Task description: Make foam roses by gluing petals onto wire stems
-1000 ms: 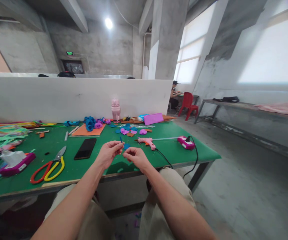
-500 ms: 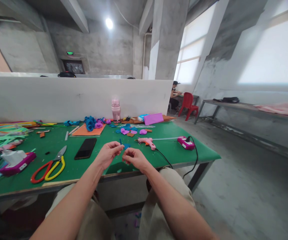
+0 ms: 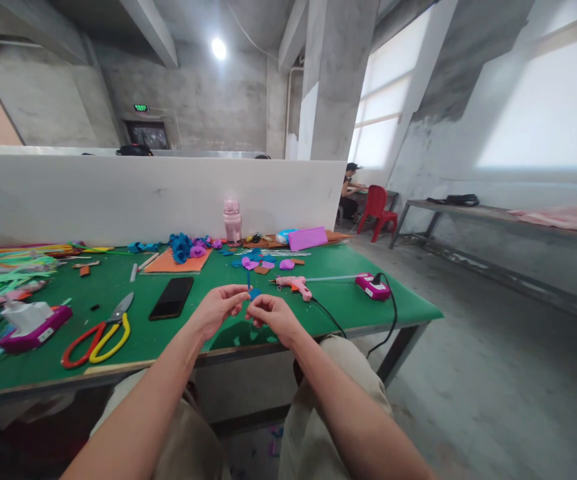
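Over the front edge of the green table, my left hand (image 3: 221,309) is closed in a pinch on a thin blue paper strip (image 3: 249,279), which stands up from the fingertips. My right hand (image 3: 273,316) is beside it, thumb and forefinger pressed together; what they hold, if anything, is too small to make out. A small blue paper piece (image 3: 255,293) shows just behind the fingertips, and whether it is held or lies on the table I cannot tell. Nearest on the right lies a pink glue gun (image 3: 295,287).
Left of my hands lie a black phone (image 3: 171,297) and red-and-yellow-handled scissors (image 3: 99,335). Purple and blue paper pieces (image 3: 263,261) are scattered behind. Paper flowers (image 3: 188,247) rest on an orange sheet (image 3: 175,265). A pink bottle (image 3: 232,221) and a magenta power block (image 3: 372,286) stand farther off.
The blue strip has shifted slightly right and stands more upright. My left fingertips have moved right, closer to my right hand's fingertips.
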The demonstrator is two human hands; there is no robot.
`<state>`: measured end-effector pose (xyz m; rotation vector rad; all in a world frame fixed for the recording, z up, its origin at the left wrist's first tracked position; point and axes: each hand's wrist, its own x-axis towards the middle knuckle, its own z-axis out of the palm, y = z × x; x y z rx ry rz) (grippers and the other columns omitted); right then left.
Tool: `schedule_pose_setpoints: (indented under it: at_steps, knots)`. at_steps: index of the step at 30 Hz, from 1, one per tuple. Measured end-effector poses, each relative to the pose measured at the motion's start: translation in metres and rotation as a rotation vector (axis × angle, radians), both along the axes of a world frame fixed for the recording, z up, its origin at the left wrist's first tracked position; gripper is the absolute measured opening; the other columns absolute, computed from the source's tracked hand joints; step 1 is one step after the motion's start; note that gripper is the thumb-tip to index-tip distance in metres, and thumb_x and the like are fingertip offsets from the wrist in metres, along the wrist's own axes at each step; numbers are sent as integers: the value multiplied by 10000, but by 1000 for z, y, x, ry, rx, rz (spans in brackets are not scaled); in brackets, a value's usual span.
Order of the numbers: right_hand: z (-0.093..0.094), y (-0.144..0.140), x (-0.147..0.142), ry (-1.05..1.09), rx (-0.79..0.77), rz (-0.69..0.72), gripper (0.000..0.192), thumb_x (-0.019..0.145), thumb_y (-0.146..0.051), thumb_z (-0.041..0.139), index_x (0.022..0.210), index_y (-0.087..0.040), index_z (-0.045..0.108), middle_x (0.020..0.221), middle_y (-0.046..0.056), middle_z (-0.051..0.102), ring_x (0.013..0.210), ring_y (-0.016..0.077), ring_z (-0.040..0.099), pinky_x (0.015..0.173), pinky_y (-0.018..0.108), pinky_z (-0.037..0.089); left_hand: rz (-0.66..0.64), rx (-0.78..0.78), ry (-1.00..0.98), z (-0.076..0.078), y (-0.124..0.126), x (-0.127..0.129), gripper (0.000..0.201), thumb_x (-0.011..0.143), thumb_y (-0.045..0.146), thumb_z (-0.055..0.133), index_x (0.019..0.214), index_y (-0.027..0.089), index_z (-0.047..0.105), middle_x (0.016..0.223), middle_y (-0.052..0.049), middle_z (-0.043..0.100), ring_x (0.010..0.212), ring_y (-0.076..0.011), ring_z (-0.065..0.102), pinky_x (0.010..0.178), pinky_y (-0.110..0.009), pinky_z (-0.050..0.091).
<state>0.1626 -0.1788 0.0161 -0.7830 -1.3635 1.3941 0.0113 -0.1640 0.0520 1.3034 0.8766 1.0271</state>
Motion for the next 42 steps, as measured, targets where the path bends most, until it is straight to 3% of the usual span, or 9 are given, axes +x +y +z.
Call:
schedule_pose_setpoints:
  at_steps: [10,23,26,30,35,38,42]
  knots:
    - [2,-4,3,27,-54,105,271,632,-385,693,688,-144,583,636,-9,627,466,45,479,485,184,378,-7,-34,-134,-2,1,1,280,636,299,715,843,114,686,692,-33,611,495,-48,448,467,-179,341]
    - [4,-8,3,62,-117,173,278,630,-374,706,702,-142,571,637,-10,621,478,40,485,501,174,379,30,-22,-246,2,-3,5,205,603,277,741,608,109,625,614,-10,569,503,-50,441,474,-174,348]
    - [4,-7,3,95,-135,185,302,615,-390,719,694,-142,564,639,-11,617,481,39,484,497,172,371,45,-26,-266,0,-3,9,211,611,294,734,664,109,646,598,-1,551,506,-52,443,464,-169,342]
    - [0,-4,4,164,-156,151,299,623,-391,719,709,-149,565,661,-15,615,481,37,481,486,170,362,-8,-60,-206,-4,-3,10,295,663,350,686,842,116,677,677,-23,590,513,-56,450,494,-189,375]
    - [-3,-1,5,166,-154,143,274,632,-379,713,698,-150,577,674,-13,616,480,35,478,493,175,365,2,63,-27,-1,-9,12,224,638,331,702,719,123,683,621,-26,602,542,-88,492,546,-209,399]
    - [0,1,7,84,-109,41,268,655,-395,684,741,-152,615,731,6,629,511,46,492,506,184,376,101,216,76,3,-11,13,178,641,324,689,664,147,682,600,-18,611,538,-99,488,544,-213,395]
    - [8,5,12,-26,106,-261,276,676,-379,662,857,-172,637,777,17,625,585,87,517,535,211,412,270,386,255,3,-10,11,156,681,334,645,684,186,693,519,1,590,459,-103,444,453,-209,321]
